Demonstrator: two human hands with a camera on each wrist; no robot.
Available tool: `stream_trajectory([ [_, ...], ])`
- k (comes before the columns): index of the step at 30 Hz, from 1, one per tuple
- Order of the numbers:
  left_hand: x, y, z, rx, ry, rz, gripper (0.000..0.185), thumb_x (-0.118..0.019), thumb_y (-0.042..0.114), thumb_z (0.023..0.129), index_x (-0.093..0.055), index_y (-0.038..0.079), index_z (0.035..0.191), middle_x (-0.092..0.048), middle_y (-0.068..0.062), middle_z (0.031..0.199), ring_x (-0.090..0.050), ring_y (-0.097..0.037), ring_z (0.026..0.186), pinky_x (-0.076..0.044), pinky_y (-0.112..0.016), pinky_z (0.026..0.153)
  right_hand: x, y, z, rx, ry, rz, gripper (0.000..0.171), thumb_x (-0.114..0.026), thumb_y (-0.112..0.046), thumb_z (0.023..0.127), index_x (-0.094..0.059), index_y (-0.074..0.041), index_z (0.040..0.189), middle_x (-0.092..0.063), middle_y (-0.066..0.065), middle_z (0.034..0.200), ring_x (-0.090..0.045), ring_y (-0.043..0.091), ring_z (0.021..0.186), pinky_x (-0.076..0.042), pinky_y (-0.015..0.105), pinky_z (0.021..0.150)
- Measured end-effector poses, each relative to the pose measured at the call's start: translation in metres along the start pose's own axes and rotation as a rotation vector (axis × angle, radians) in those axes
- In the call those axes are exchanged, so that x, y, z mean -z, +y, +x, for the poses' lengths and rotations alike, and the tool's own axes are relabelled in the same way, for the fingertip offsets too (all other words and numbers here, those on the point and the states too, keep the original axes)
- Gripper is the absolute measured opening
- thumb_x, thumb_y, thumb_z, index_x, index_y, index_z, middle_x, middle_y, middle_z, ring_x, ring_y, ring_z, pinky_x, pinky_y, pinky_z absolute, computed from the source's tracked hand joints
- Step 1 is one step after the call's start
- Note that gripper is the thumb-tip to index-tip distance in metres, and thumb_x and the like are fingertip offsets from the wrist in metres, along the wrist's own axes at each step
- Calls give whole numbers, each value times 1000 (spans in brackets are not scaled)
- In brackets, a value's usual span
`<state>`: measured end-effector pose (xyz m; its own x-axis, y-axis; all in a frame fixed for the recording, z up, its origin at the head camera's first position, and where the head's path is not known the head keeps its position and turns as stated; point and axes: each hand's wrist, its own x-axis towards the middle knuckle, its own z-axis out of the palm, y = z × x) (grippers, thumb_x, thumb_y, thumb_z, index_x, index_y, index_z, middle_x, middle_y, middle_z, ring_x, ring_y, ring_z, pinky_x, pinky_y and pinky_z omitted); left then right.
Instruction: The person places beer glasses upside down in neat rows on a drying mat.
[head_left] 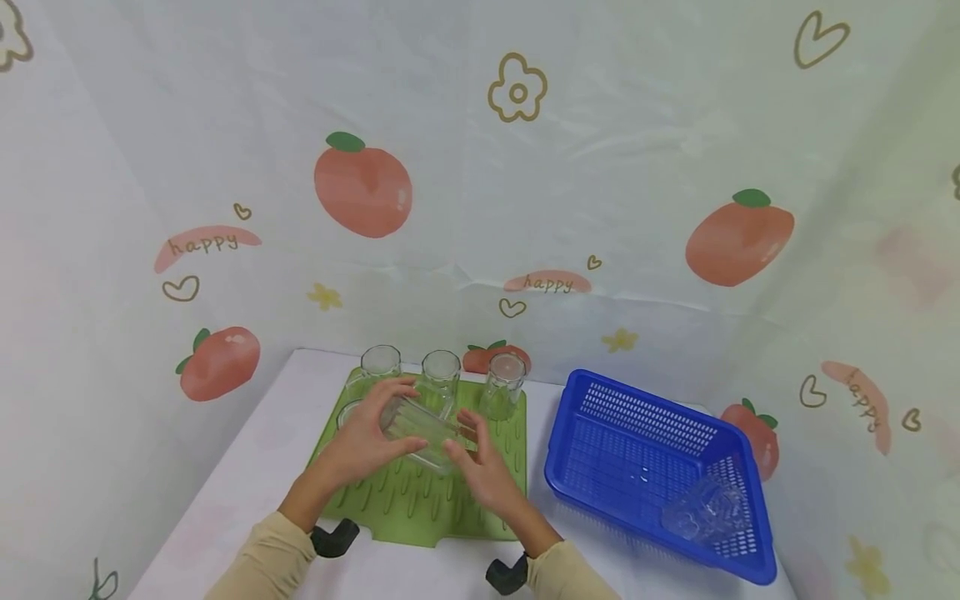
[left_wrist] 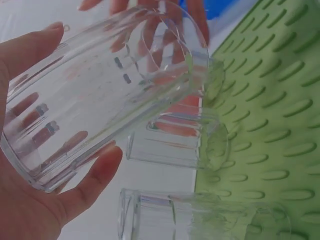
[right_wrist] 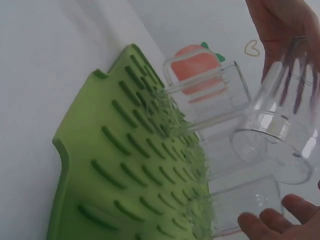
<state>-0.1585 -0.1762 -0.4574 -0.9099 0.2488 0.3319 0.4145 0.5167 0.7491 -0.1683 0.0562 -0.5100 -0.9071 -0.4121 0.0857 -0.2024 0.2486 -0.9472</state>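
My left hand (head_left: pixel 363 442) grips a clear glass (head_left: pixel 420 429) by one end and holds it tilted above the green drying mat (head_left: pixel 405 500). In the left wrist view the thumb and fingers spread round the wall of this glass (left_wrist: pixel 110 95). The right hand (head_left: pixel 487 475) is beside its other end, fingers apart and loosely bent; in the right wrist view the right fingertips (right_wrist: pixel 272 220) are below the rim. Behind the hands, several clear glasses stand on the mat, among them a middle one (head_left: pixel 441 371) and a right one (head_left: pixel 505 383).
To the right of the mat sits a blue plastic basket (head_left: pixel 562 425) with perforated walls. Clear glassware (head_left: pixel 705 508) lies in its near right corner. Both stand on a white table (head_left: pixel 240 500) against a fruit-printed cloth backdrop (head_left: pixel 465 167).
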Motion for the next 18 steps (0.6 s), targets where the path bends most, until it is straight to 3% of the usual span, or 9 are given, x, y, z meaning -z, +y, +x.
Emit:
stream_trajectory([
  [7, -6, -5, -1, 11, -3, 100, 66, -89, 32, 78, -58, 21, 135, -51, -2, 153, -47, -31, 143, -48, -57, 109, 9, -1, -4, -22, -8, -165, 71, -51, -47, 105, -18, -18, 162, -23, 16, 168, -25, 42, 155, -30, 70, 117],
  [18, -18, -6, 2, -35, 33, 223, 71, -94, 21, 71, -63, 16, 134, -54, -4, 148, -52, -37, 136, -51, -59, 102, 25, -5, -6, 50, 52, -528, 84, -52, -59, 100, -18, -16, 163, -19, 15, 170, -24, 40, 156, -31, 68, 118],
])
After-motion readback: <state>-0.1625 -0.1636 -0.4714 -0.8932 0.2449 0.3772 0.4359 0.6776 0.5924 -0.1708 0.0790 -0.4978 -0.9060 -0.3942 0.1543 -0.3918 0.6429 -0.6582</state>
